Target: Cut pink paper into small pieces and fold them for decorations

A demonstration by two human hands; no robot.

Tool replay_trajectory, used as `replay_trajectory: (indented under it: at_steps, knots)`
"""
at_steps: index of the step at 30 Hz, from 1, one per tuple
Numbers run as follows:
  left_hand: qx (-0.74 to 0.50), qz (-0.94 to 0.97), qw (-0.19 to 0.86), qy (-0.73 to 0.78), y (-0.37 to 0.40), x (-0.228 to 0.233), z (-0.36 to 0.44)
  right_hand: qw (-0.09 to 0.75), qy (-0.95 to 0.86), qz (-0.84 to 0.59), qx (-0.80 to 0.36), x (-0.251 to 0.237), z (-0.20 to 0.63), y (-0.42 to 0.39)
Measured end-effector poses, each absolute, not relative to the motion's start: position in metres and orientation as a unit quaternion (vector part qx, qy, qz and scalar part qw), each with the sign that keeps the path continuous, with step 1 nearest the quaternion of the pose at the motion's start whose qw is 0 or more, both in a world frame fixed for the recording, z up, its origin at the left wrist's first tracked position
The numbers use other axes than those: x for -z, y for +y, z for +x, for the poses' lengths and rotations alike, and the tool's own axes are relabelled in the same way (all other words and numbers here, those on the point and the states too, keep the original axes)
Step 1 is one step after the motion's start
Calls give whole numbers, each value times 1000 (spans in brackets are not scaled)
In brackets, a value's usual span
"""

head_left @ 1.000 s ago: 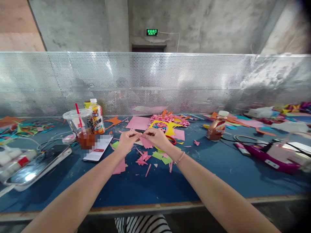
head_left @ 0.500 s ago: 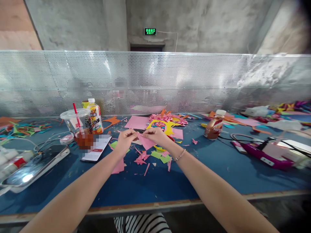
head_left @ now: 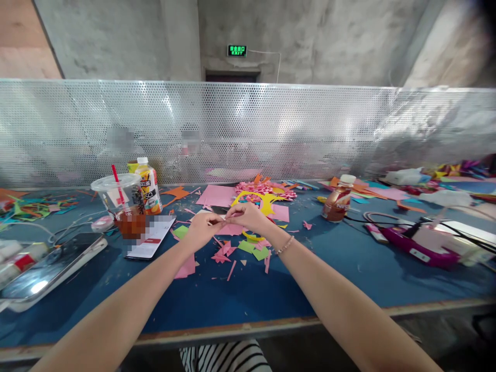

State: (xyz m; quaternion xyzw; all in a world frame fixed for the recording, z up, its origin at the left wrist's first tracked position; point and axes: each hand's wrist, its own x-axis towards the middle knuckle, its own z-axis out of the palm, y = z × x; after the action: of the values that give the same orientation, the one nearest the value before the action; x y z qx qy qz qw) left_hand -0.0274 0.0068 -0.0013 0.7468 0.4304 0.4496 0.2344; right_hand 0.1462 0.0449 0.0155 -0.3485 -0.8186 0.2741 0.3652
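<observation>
**Inspector:** State the item in hand and where it is.

**Assistant:** A pink paper piece (head_left: 231, 228), held just above the blue table (head_left: 349, 268) at centre. Its long axis runs roughly left to right, and its lower edge sags toward the table. Which end is the leading one I cannot tell.

**Inspector:** Condition of the hands?

**Assistant:** The left hand (head_left: 201, 230) pinches the paper's left part, fingers closed on it. The right hand (head_left: 248, 216) pinches the upper edge, thumb and forefinger tight together. The fingertips of both hands almost meet.

**Inspector:** Immediate surroundings?

**Assistant:** Pink and green paper scraps (head_left: 240, 253) lie on the table directly below the hands. Just behind is a yellow and pink paper flower cut-out (head_left: 267, 195), with a flat pink sheet (head_left: 216, 196) to its left.

**Inspector:** Legible markings?

**Assistant:** A green sign (head_left: 236, 50) on the far wall reads "EXIT". The juice bottle (head_left: 148, 186) beside the plastic cup (head_left: 120, 199) with the red straw carries a label too small to read. The brown bottle (head_left: 338, 199) on the right likewise. A phone (head_left: 50, 268) lies at far left.
</observation>
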Motion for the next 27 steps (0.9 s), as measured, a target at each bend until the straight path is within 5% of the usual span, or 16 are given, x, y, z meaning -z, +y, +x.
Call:
replay_trajectory:
  at_steps: [5, 9, 12, 22, 27]
  knots:
    - [-504, 683, 234, 473, 13, -1, -34, 342, -821, -443, -116, -19, 168, 54]
    - [-561, 617, 297, 465, 17, 0, -36, 111, -805, -582, -4, -12, 188, 63]
    - [-575, 588, 360, 440, 17, 2, -35, 41, -795, -605, -21, -2, 190, 69]
    - [-606, 521, 408, 441, 19, 2, -32, 119, -761, -638, -11, -10, 199, 80]
    - [-629, 515, 362, 456, 24, 4, -38, 221, -805, -542, -101, -23, 189, 64]
